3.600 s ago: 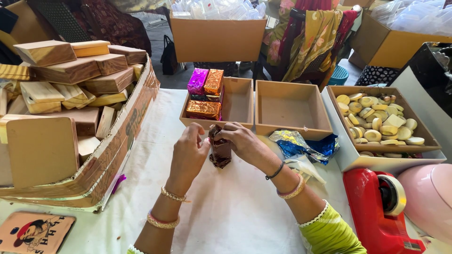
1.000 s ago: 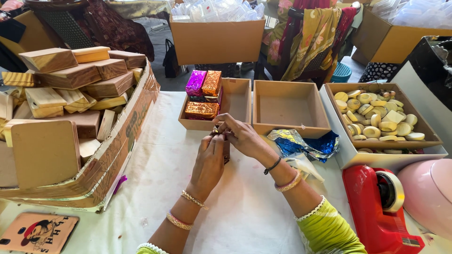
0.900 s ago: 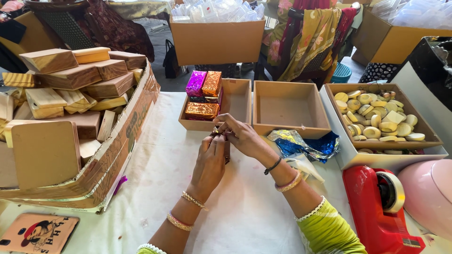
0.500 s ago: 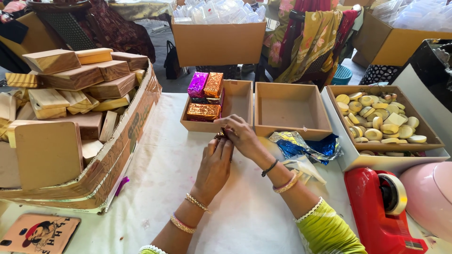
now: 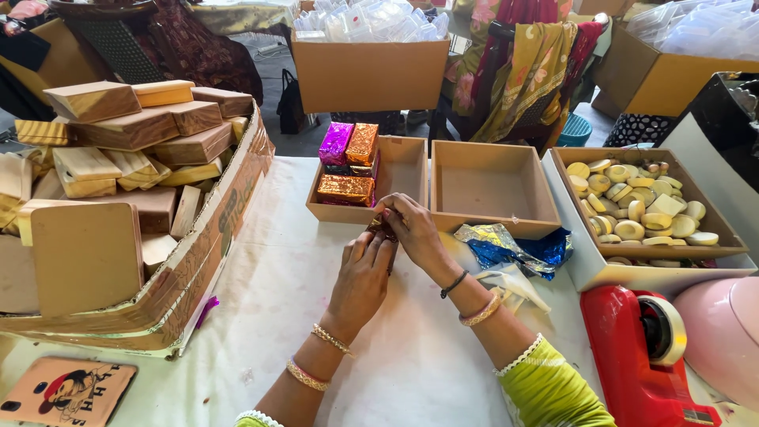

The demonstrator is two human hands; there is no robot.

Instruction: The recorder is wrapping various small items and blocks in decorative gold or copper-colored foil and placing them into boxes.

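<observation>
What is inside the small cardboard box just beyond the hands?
The cardboard box holds foil-wrapped blocks at its left end: a purple one and an orange one standing behind a copper one. Its right half shows bare floor. Anything beneath the blocks is hidden.

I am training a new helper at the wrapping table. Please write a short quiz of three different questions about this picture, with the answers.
1. True or false: the right hand and the left hand meet on one small foil-wrapped piece.
2. How many foil-wrapped blocks show in the left open box? A) none B) three or so C) ten
3. What fills the tray to the right of the empty box?

Key:
1. True.
2. B: a purple block, an orange block, a golden block in front.
3. Pale, unwrapped round and oval bars.
</observation>
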